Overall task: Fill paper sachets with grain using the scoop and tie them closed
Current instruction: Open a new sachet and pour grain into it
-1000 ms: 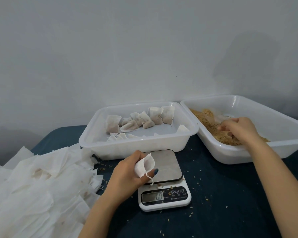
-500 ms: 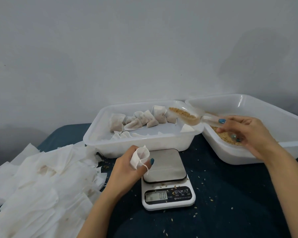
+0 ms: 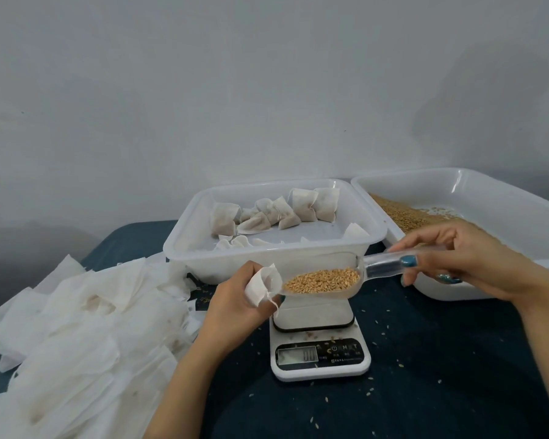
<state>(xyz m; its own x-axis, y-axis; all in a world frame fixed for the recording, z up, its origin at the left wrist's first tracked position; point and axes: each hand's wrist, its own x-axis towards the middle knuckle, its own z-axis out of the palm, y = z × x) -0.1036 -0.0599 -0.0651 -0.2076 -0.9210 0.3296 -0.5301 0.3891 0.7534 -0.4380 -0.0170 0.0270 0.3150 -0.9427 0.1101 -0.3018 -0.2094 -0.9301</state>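
Note:
My left hand (image 3: pixel 235 302) holds an open white paper sachet (image 3: pixel 262 285) above the left edge of the scale, its mouth facing right. My right hand (image 3: pixel 457 258) grips the handle of a clear plastic scoop (image 3: pixel 333 277) loaded with golden grain. The scoop's front lip sits right at the sachet's mouth. Loose grain (image 3: pixel 403 213) lies in the white tray (image 3: pixel 495 191) at the right. Several filled, tied sachets (image 3: pixel 276 210) lie in the middle white tray (image 3: pixel 267 264).
A white digital scale (image 3: pixel 320 353) stands under the scoop on the dark blue cloth (image 3: pixel 441 359), which is speckled with spilled grains. A heap of flat paper sachets (image 3: pixel 83 337) covers the left side. A plain wall rises behind the trays.
My right hand lifted the scoop full of grain out of the right tray and carried it left and down to the sachet's mouth. My left hand kept the sachet held over the scale.

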